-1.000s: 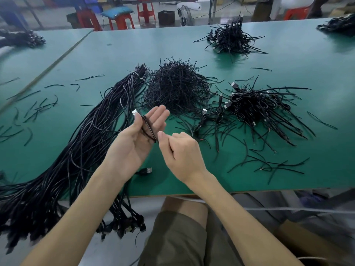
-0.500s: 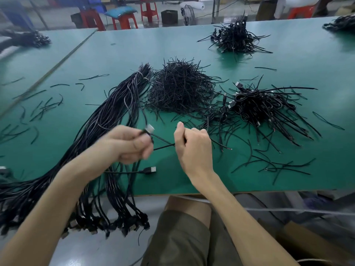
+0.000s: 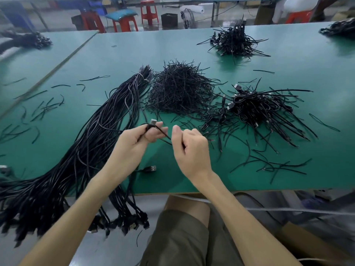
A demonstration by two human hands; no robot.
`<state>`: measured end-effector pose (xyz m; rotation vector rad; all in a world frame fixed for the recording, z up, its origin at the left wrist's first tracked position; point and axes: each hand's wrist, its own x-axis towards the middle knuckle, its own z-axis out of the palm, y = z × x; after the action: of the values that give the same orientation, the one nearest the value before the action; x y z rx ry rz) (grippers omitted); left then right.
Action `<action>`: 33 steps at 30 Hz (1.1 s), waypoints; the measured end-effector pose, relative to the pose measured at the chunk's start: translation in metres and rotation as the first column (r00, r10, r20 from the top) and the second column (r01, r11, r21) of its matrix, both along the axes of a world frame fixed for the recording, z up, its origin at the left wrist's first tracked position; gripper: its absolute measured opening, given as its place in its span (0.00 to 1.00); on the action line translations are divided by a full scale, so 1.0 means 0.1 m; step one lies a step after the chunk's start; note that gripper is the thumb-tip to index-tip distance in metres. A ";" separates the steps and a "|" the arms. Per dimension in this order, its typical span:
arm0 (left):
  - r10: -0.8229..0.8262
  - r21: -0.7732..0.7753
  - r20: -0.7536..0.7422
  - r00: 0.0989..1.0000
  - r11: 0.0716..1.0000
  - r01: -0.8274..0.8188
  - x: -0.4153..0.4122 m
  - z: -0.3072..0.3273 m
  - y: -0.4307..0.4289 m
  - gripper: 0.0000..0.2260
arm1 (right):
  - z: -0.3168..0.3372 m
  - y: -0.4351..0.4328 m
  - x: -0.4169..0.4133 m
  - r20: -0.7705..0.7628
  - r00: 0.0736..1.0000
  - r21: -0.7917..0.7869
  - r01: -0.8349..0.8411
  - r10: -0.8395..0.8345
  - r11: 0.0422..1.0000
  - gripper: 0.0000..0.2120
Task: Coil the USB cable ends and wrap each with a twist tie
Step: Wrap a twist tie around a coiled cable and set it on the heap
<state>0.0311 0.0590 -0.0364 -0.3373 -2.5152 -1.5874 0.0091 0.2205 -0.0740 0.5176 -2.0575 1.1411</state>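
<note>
Green table point(image 3: 288, 54), red stools point(image 3: 124, 24) behind

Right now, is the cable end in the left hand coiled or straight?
Coiled, apparently: the left hand pinches a bunched cable end under its plug; one strand runs to the right hand. Tied: cannot tell.

usb cable point(image 3: 151, 122) end coiled, silver plug up; black twist tie point(image 3: 164, 132) stretches right off coil

Soft, even overhead light, moderately bright, pale sheen on the green table point(image 3: 153, 50), faint shadow under the far heap point(image 3: 233, 42), whole frame slightly soft — edges bowed by the wide lens, cable bundle point(image 3: 38, 204) smeared at lower left, stools point(image 3: 124, 22) blurred.
</note>
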 end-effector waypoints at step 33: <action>-0.333 0.982 0.186 0.924 0.045 -0.182 -0.17 0.16 0.01 0.20 | -0.12 -0.11 0.00 0.056 0.996 0.430 0.045 -0.076 0.902 0.22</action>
<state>0.0142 0.0599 -0.0201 0.0849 -0.7449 -3.1659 0.0093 0.2091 -0.0865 0.6235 -2.3824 0.6719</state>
